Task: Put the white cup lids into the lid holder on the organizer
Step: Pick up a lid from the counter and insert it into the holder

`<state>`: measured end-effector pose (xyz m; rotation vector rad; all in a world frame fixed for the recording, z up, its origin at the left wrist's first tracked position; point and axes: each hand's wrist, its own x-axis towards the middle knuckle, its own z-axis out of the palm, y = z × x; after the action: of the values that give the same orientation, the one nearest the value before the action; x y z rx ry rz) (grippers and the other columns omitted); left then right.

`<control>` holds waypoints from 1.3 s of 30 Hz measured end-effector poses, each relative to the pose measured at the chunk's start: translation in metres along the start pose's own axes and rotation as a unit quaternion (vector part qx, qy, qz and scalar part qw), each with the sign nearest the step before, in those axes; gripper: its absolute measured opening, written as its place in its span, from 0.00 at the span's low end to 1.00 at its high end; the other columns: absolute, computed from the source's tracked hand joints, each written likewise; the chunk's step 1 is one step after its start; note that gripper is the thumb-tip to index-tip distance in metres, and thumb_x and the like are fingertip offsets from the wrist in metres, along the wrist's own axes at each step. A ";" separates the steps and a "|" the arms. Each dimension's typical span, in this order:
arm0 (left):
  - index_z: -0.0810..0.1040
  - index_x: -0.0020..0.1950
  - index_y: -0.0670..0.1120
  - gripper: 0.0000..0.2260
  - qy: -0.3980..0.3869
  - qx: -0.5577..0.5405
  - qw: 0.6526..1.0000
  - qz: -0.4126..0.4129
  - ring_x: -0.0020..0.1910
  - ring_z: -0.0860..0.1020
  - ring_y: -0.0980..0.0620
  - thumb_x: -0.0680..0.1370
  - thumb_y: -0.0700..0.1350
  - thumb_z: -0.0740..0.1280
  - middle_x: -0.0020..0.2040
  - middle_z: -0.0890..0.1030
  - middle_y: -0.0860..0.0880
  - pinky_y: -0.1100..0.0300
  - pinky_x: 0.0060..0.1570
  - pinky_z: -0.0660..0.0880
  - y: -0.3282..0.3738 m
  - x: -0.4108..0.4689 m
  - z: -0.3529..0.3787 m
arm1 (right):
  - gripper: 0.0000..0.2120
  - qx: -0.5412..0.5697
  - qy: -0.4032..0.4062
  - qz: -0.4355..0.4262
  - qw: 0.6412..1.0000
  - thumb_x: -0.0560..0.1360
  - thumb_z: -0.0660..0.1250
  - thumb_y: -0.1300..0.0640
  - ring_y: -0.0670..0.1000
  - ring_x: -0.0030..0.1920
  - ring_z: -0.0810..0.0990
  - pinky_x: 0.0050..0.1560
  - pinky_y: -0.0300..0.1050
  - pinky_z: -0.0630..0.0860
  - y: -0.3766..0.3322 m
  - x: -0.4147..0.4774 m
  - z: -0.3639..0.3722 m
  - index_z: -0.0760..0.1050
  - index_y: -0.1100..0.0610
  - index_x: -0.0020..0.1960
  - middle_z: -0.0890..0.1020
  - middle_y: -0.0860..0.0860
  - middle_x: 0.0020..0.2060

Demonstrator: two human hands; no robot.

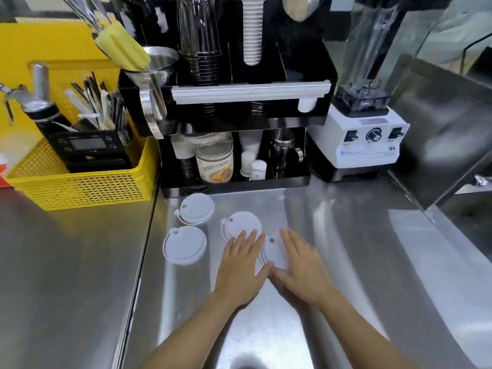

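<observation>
Several white cup lids lie flat on the steel counter. One lid point(197, 208) is nearest the black organizer point(300, 62), another lid point(185, 245) is left of my hands, and a third lid point(243, 222) has my left hand's fingertips on its near edge. A fourth lid point(274, 250) lies between my two hands, partly covered by them. My left hand point(241, 270) is flat with fingers apart. My right hand point(302, 267) is flat too, fingers spread, resting beside and over that fourth lid. A stack of white lids point(252, 30) stands in the organizer's top holder.
A yellow perforated basket point(87, 187) with a scale and tools sits at the left. A white blender point(362, 139) stands right of the organizer. Jars and bottles fill the organizer's lower shelf point(234, 182). A steel sink edge point(436, 209) lies at the far right.
</observation>
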<state>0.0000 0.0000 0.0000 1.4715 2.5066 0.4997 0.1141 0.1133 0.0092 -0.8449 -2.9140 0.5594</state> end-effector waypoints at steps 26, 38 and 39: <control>0.65 0.70 0.48 0.27 0.216 -0.130 0.950 0.186 0.69 0.61 0.59 0.74 0.59 0.53 0.70 0.69 0.51 0.68 0.68 0.49 0.074 0.094 -0.162 | 0.35 0.147 0.287 -0.074 0.944 0.65 0.62 0.35 0.46 0.58 0.68 0.58 0.38 0.62 -0.021 0.061 -0.184 0.69 0.58 0.63 0.74 0.50 0.57; 0.68 0.67 0.46 0.18 0.246 -0.188 0.928 0.207 0.61 0.67 0.60 0.77 0.46 0.62 0.67 0.71 0.50 0.70 0.57 0.59 0.116 0.195 -0.269 | 0.30 0.164 0.281 -0.123 0.938 0.70 0.71 0.47 0.46 0.61 0.64 0.58 0.40 0.62 -0.024 0.136 -0.305 0.63 0.51 0.68 0.67 0.48 0.58; 0.68 0.67 0.47 0.18 0.240 -0.200 0.930 0.195 0.59 0.66 0.62 0.78 0.46 0.62 0.67 0.71 0.51 0.69 0.57 0.59 0.117 0.203 -0.273 | 0.30 0.158 0.270 -0.120 0.942 0.70 0.70 0.47 0.46 0.61 0.65 0.57 0.39 0.61 -0.023 0.144 -0.312 0.63 0.51 0.68 0.66 0.49 0.60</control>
<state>-0.0946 0.1781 0.2980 1.8354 2.1995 1.5032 0.0278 0.2732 0.3013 -0.4904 -2.2984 0.6296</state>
